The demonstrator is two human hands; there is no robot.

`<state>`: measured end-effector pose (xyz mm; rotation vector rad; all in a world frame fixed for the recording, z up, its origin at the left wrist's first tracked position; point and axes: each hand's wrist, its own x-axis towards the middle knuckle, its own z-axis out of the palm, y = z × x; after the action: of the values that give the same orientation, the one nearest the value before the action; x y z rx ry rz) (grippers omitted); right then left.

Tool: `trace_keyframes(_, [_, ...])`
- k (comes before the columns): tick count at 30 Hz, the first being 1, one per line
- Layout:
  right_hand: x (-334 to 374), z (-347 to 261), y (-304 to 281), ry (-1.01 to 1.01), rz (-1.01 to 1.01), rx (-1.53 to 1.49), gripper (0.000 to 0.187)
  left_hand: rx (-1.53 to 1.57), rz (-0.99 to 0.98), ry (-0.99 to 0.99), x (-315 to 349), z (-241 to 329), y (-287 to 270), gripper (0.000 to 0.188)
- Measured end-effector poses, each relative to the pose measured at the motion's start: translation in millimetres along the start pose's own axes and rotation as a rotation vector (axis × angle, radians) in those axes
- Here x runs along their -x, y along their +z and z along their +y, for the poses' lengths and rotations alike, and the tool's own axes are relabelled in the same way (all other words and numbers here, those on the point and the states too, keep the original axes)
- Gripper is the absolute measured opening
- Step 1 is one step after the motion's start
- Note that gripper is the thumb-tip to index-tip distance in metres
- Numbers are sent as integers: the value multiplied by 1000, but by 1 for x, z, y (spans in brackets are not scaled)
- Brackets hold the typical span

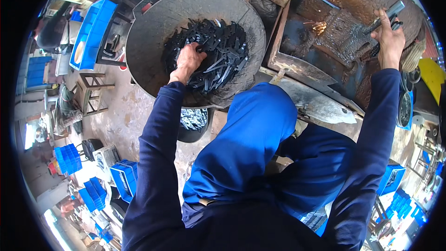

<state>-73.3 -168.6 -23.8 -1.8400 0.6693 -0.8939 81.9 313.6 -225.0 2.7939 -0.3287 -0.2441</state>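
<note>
My left hand (188, 60) reaches into a wide, dark round pan (148, 60), fingers closed on a black metal piece among the heap. Many flat, narrow black metal pieces (223, 60) lie there, some with pale shiny edges. Over on the right, my right hand (390, 39) is closed round a bar-like tool with a silvery tube end (396, 8). The tool's lower end reaches a wet, brown, mud-coated machine bed (344, 32). A small bright orange-gold spot (319, 28) shows on that bed; I cannot tell whether it is sparks or a lit piece.
Below the pan stands a dark bucket (193, 125) with shiny metal pieces. A wooden stool (93, 93) and a blue bin (95, 32) are at left. The machine's metal rim (302, 67) runs before my knees. More blue crates (124, 179) stand at lower left.
</note>
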Motion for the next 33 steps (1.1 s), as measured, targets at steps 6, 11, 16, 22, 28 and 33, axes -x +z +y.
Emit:
trace_keyframes(6, [0, -1, 1, -2, -30, -77, 39, 116, -109, 33, 2, -12, -9, 35])
trace_keyframes(11, [1, 1, -1, -5, -21, -94, 38, 613, -164, 83, 18, 17, -33, 20])
trace_keyframes(16, [-2, 8, -2, -12, -16, -84, 36, 1158, -282, -43, 39, 70, -65, 13])
trace_keyframes(22, [-5, 10, -1, -20, -12, -112, 32, 1328, -521, 30, 43, 138, -92, 10])
trace_keyframes(28, [-2, 4, 2, -30, 8, -126, 27, 1341, -621, 130, 48, 220, -109, 19])
trace_keyframes(33, [2, 0, 2, -16, -2, -103, 26, 1450, -701, 286, 53, 290, -107, 19])
